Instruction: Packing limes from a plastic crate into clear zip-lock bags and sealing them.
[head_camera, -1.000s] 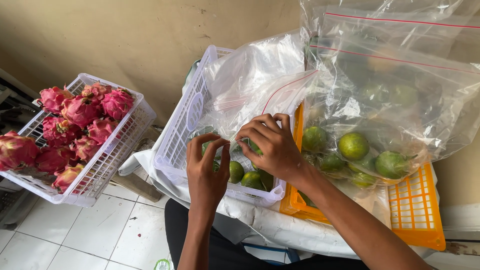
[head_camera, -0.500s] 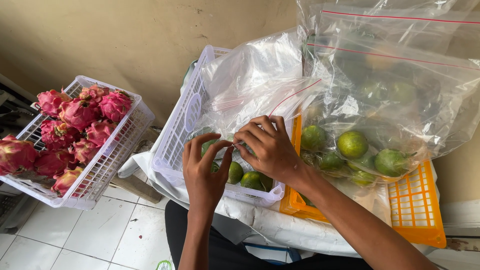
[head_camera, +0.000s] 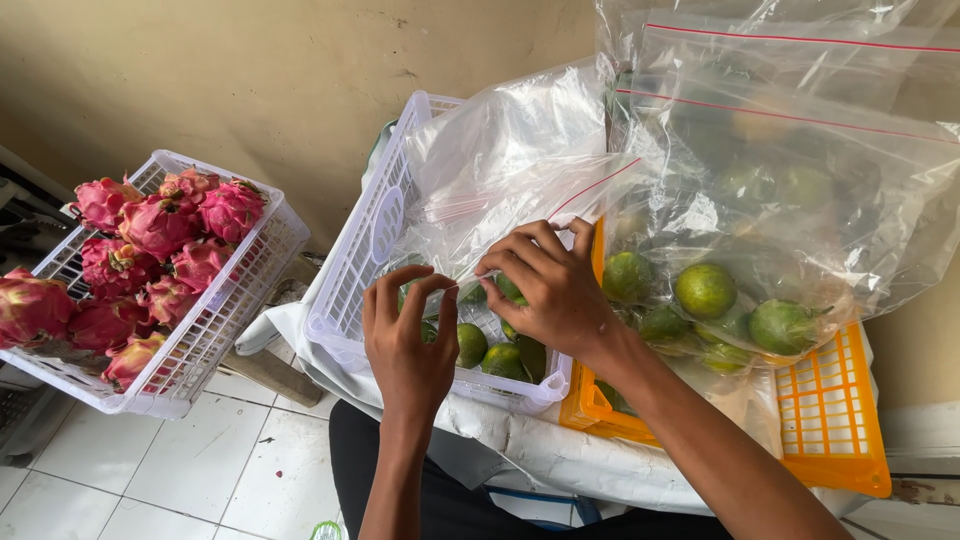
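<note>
My left hand (head_camera: 408, 342) and my right hand (head_camera: 553, 286) both pinch the rim of a clear zip bag (head_camera: 500, 170) with a red seal line. The bag lies over a white slatted basket (head_camera: 362, 262) that holds several green citrus fruits (head_camera: 472, 343). The two hands sit close together above the basket's near end, fingers curled on the plastic.
An orange crate (head_camera: 835, 415) to the right carries large clear zip bags (head_camera: 790, 150) filled with green fruits (head_camera: 706, 290). At the left a white basket (head_camera: 215, 320) holds several pink dragon fruits (head_camera: 160, 230). A beige wall stands behind, white floor tiles below.
My left hand has shifted a little right along the bag's rim, closer to the right hand. The right hand stays on the bag.
</note>
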